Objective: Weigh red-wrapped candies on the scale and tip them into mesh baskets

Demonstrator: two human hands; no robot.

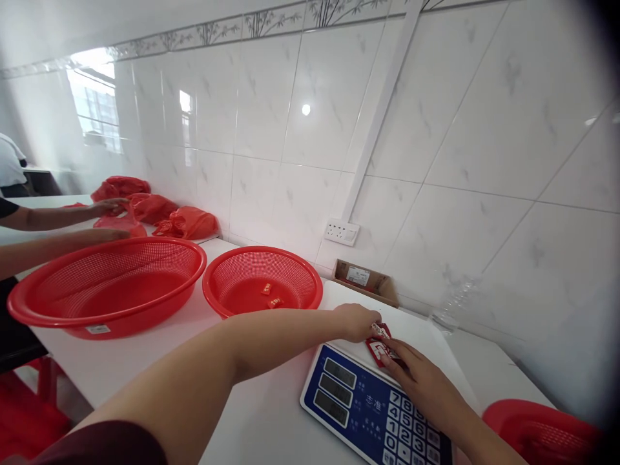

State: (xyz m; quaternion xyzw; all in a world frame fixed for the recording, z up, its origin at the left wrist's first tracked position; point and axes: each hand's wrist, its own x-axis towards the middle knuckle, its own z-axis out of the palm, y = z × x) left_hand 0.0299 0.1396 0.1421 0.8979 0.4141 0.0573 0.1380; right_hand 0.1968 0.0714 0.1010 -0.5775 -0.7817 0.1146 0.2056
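Observation:
Both of my hands meet over the white top of a blue-fronted digital scale (356, 410). Between them is a small red packet (379, 349) with white lettering. My left hand (356, 321) is closed at the packet's far end, its fingertips partly hidden. My right hand (411, 369) pinches the near side, thumb below and fingers on top. To the left stands a round red plastic basket (217, 274) with small orange-red wrapped pieces (275, 302) in it. My left forearm crosses in front of its near rim.
A larger red basket (109, 316) stands farther left. Behind it, another person's hands (109, 206) handle red plastic bags (188, 223). By the wall are a cardboard box (365, 281), a clear plastic item (453, 307) and a socket (341, 231). Another red basket (537, 413) is at lower right.

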